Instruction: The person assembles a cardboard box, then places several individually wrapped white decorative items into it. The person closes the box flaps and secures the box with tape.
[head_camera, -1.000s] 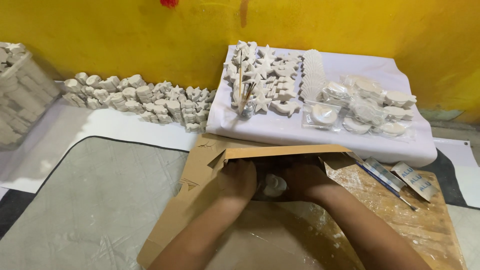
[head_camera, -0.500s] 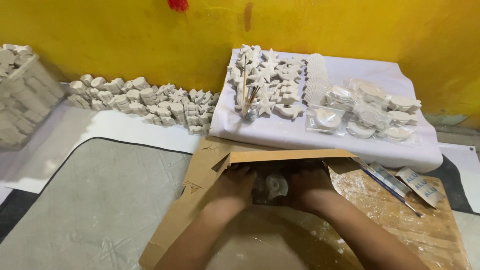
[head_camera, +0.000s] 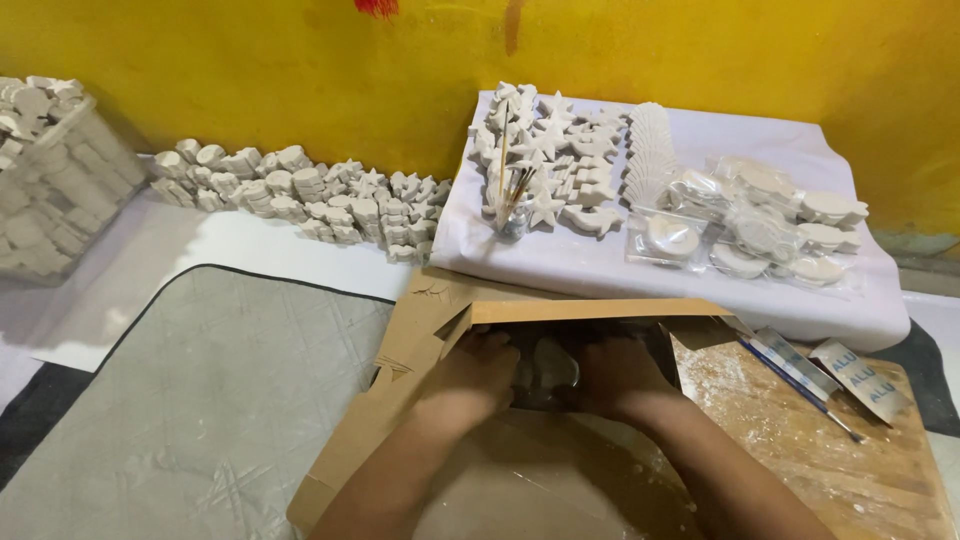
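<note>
Both hands inside cardboard box, gripping pale cast piece.
Left hand (head_camera: 478, 372) and right hand (head_camera: 615, 375) pinch the cast piece (head_camera: 553, 362) between them; cardboard box (head_camera: 590, 310) flap close overhead, brush (head_camera: 800, 388) right.

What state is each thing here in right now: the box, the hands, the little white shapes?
Cardboard box: open, flaps out, on its side.
Left hand: inside the box, grip on a grey lump.
Right hand: inside the box, on the same lump.
Grey lump: held between both hands.
White star figures: laid out on a white cloth.
Bagged pieces: wrapped in clear plastic.
Brush: lying flat on the board.
</note>
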